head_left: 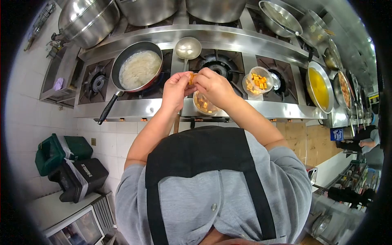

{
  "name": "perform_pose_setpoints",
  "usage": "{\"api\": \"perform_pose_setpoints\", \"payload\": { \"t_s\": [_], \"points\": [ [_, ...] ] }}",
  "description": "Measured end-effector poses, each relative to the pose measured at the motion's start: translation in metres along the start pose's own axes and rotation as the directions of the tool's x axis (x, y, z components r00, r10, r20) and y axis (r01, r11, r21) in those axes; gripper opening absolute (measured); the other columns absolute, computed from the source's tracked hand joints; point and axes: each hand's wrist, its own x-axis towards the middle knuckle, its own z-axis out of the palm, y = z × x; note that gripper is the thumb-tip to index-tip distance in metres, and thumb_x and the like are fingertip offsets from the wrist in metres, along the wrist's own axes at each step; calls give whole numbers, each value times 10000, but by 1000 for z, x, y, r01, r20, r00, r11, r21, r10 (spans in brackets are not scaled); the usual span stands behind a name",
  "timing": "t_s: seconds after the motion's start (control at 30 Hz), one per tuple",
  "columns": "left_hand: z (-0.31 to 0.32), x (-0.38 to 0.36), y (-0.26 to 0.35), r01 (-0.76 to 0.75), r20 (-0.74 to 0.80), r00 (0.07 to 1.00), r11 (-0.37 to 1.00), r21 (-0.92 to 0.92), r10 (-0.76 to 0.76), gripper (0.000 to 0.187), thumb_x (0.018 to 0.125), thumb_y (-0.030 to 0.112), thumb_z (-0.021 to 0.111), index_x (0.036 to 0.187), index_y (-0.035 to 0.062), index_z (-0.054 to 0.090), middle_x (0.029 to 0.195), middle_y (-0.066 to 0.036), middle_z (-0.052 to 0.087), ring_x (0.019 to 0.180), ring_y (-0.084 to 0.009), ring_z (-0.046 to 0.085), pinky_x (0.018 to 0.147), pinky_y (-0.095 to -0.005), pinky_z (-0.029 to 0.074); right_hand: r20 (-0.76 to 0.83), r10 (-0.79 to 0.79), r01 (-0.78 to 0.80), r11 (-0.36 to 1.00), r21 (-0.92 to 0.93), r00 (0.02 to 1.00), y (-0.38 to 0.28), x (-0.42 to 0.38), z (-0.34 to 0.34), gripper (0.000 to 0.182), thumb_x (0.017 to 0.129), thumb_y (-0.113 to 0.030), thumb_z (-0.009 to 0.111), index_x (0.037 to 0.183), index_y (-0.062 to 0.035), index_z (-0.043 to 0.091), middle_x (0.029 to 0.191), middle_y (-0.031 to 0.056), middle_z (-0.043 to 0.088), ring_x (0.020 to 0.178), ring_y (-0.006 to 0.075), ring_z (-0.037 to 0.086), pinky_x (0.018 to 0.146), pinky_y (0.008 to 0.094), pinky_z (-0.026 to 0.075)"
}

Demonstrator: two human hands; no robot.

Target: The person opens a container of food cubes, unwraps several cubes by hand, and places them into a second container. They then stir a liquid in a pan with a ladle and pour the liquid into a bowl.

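Above the front of the stove, my left hand (174, 90) and my right hand (215, 85) meet, fingers closed in a pinch. Between the fingertips shows a small orange piece (191, 77), partly hidden by them. Just below the right hand stands a clear plastic tub (197, 107) with orange cubes inside; the hand covers part of it. A second clear tub (246, 83) of brighter orange cubes is to the right. Behind the hands lies a metal ladle (188, 47), its handle running down towards my fingers.
A black-handled frying pan (115, 69) holds pale bubbling food on the left burner. To the right, a metal pan (310, 92) contains yellow liquid. Large steel pots (149, 12) line the back. Bins (79, 175) stand at lower left, and another person (369, 141) is at far right.
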Motion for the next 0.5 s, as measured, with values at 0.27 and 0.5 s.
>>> {"api": "perform_pose_setpoints", "payload": {
  "t_s": [0.27, 0.5],
  "points": [
    [30, 14, -14, 33, -102, 994, 999, -23, -35, 171, 932, 183, 500, 1012, 42, 556, 915, -56, 625, 820, -156, 626, 738, -307, 524, 66, -106, 108, 994, -24, 992, 29, -7, -18, 137, 706, -133, 633, 776, -74, 530, 788, 87, 522, 682, 279, 584, 595, 389, 474],
    [30, 24, -33, 162, -15, 984, 917, -364, -180, 287, 965, 194, 406, 1112, -35, 495, 1074, -137, 594, 991, -250, 593, 836, -396, 511, 14, -179, 179, 983, -33, 984, 55, -29, -25, 191, 698, -128, 651, 836, -73, 531, 796, 78, 525, 693, 264, 575, 599, 365, 463]
  ]
}}
